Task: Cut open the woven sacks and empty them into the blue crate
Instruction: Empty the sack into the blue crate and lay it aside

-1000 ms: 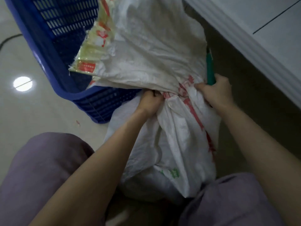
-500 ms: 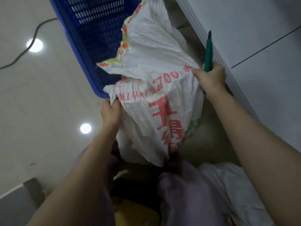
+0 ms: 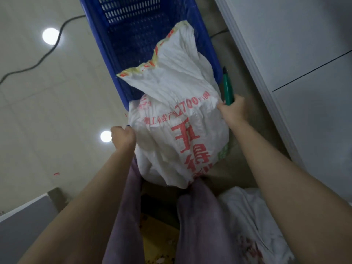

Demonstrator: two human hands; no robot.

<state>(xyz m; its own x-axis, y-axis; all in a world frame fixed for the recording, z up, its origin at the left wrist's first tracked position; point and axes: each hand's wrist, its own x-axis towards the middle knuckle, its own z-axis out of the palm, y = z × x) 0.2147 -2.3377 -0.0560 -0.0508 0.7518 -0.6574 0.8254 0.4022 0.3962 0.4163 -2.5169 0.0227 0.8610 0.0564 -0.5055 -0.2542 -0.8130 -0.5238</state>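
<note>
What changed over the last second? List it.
The sack was lifted and tipped, its open end lying in the blue crate. The left hand shifted from the bunched middle to the sack's left edge. The right hand still grips sack and green cutter.

The woven sack [image 3: 171,119] is coloured white and printed with red characters and a red 2700. Its open edge is banded in yellow and red. The crate [image 3: 99,35] is coloured deep blue, and its walls are patterned with rows of slots and small holes. The cutter [image 3: 228,86] is bodied in green and tipped in black. The floor [image 3: 47,103] is tiled in glossy beige, marked by 2 round white reflections and crossed by a dark cable [image 3: 43,58]. The trousers [image 3: 200,225] are coloured dull mauve. A dark blue nail is seen on the left hand [image 3: 122,137].
</note>
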